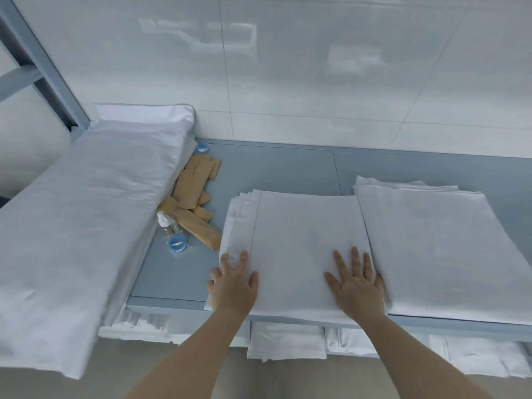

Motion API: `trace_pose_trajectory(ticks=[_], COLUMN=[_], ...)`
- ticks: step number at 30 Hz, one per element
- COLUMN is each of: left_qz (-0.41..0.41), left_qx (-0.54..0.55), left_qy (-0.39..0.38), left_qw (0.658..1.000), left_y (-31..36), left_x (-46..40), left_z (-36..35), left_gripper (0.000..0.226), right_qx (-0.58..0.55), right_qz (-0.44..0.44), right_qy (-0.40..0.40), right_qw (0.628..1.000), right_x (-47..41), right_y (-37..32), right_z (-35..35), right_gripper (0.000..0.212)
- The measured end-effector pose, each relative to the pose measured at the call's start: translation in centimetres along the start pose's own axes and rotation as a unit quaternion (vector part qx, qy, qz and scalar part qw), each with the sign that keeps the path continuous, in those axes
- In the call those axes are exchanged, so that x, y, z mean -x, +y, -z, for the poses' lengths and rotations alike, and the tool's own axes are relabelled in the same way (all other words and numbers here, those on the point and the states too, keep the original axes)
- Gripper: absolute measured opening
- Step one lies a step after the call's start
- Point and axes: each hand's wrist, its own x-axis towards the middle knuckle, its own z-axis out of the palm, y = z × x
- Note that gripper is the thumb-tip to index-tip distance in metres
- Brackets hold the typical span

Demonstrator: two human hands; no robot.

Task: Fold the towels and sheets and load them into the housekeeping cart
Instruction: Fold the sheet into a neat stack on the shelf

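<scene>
Pressing flat: left hand [233, 283] and right hand [357, 286], fingers straight and spread wide, palms down on the near edge of a folded white sheet stack [302, 240]; forearms extended.

Folded sheets [305, 240] under the hands: plain white, no pattern, thin grey line near left edge. Stack beside it [431, 249] also plain white. Big bundle at left [86, 203] white w/ bluish tint. Cart top [273, 171] grey-blue. Packets [193, 188] tan/kraft brown. Bottle caps [176, 243] light blue. Wall tiles [316, 67] glossy white.
</scene>
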Motion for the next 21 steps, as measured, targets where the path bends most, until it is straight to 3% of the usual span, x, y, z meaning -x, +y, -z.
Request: trace_pose_trajectory(ticks=[15,21], left_qz=[0.039,0.025], left_qx=[0.029,0.039], left_qy=[-0.004,-0.015], left_qw=[0.999,0.999], left_y=[-1.0,-1.9], left_x=[5.6,2.4], left_z=[0.3,0.8], left_gripper=[0.055,0.056], right_qx=[0.033,-0.073], right_qz=[0.04,-0.039], right_qy=[-0.002,0.046], right_qw=[0.999,0.996], right_x=[4.2,3.3], right_y=[0.8,0.9], right_z=[-0.9,0.1], right_gripper=[0.064,0.064])
